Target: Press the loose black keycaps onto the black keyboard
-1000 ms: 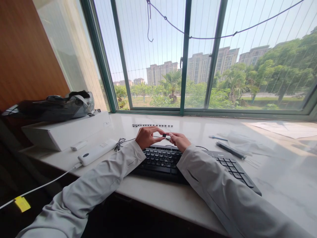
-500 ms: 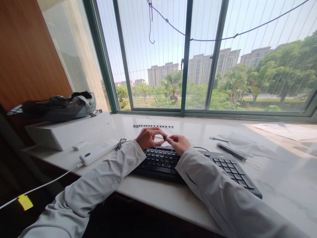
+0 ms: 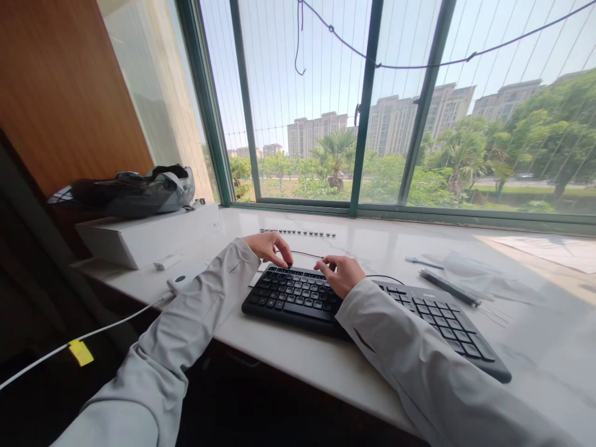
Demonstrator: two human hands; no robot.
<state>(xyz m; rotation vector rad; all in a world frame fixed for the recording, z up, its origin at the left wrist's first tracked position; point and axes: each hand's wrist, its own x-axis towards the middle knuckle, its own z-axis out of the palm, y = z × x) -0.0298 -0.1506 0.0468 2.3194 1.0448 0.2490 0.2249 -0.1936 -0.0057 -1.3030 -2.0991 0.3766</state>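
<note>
In the head view, the left hand [image 3: 270,247] is at the far edge of the black keyboard [image 3: 298,288], toward its left end, with thumb and forefinger brought together on a small black piece [image 3: 289,266], most of which the fingertips hide. That piece sits right at the top row of keys. The right hand [image 3: 344,274] hovers over the middle of the same far edge, its thumb and forefinger bent toward each other; whether their tips meet or pinch anything, I cannot tell. The right sleeve [image 3: 395,335] crosses in front of part of the keyboard, whose number keys show on its right side. A thin black cable [image 3: 305,253] runs behind both hands. Farther back on the pale table [image 3: 288,360], a row of small black pieces [image 3: 302,233] lies near the window [image 3: 356,155]. Right of the keyboard are a blue stick [image 3: 424,263], a dark bundle [image 3: 449,288] and a crumpled clear bag [image 3: 487,276]. To the left, a dark bag [image 3: 130,194] rests on a white box [image 3: 153,236]. Nearer, a white power strip [image 3: 181,283], partly hidden by the left sleeve [image 3: 218,292], has a white cord [image 3: 112,326] with a yellow tag [image 3: 81,352]
</note>
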